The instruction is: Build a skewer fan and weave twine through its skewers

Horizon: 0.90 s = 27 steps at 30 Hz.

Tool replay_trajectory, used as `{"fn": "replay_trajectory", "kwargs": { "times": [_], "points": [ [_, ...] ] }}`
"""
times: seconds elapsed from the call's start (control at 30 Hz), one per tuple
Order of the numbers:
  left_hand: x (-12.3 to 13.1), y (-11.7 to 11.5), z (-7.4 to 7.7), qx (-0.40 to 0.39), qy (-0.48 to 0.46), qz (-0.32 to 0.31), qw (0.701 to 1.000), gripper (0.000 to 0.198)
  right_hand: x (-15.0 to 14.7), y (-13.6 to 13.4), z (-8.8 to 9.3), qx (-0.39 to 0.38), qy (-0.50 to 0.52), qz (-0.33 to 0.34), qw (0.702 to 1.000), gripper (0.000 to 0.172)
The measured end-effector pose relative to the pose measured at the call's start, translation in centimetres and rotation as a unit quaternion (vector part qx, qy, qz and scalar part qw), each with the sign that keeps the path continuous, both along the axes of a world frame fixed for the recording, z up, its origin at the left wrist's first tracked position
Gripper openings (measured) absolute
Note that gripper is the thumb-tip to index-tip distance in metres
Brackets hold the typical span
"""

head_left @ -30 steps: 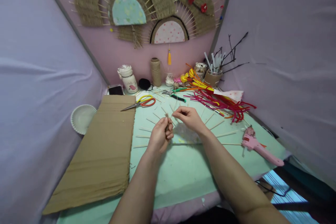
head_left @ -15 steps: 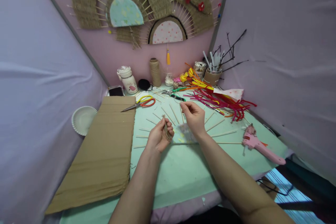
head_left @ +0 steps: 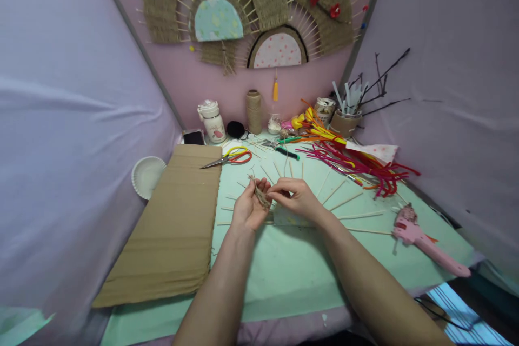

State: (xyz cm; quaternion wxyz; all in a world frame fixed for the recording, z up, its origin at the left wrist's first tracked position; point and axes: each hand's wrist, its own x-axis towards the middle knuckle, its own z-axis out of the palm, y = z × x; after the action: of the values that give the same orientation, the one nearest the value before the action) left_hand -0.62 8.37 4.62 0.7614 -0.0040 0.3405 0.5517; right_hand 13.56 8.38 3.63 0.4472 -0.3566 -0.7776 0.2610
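Note:
A small bundle of brown twine lies across my left hand, held by the thumb with the palm turned up. My right hand pinches at the bundle's right side, fingertips together; a thin strand of twine rises behind it. Beneath both hands lies a half-round fan frame, with thin wooden sticks spreading out from a pale patterned fabric piece. My right hand and wrist hide part of the fabric and the stick bases.
A cardboard sheet covers the table's left side, with scissors at its top edge. Pliers, a twine spool and a bottle stand or lie behind. Pipe cleaners and a pink glue gun are at right.
My right hand has come down and left, from above the sticks to the twine bundle in my left hand. The left fingers have loosened somewhat. The whole view has shifted.

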Motion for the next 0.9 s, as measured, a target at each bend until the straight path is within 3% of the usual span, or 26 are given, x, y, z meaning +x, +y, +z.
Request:
{"fn": "replay_trajectory", "kwargs": {
  "times": [0.27, 0.9],
  "points": [
    [-0.08, 0.06, 0.48, -0.005, -0.01, 0.034, 0.999, 0.027, 0.15, 0.09, -0.01, 0.0, -0.029, 0.019, 0.999, 0.017],
    [-0.26, 0.07, 0.43, 0.007, -0.016, 0.051, 0.999, 0.028, 0.3, -0.03, -0.01, -0.022, -0.033, 0.028, 0.999, 0.014]
  ]
}}
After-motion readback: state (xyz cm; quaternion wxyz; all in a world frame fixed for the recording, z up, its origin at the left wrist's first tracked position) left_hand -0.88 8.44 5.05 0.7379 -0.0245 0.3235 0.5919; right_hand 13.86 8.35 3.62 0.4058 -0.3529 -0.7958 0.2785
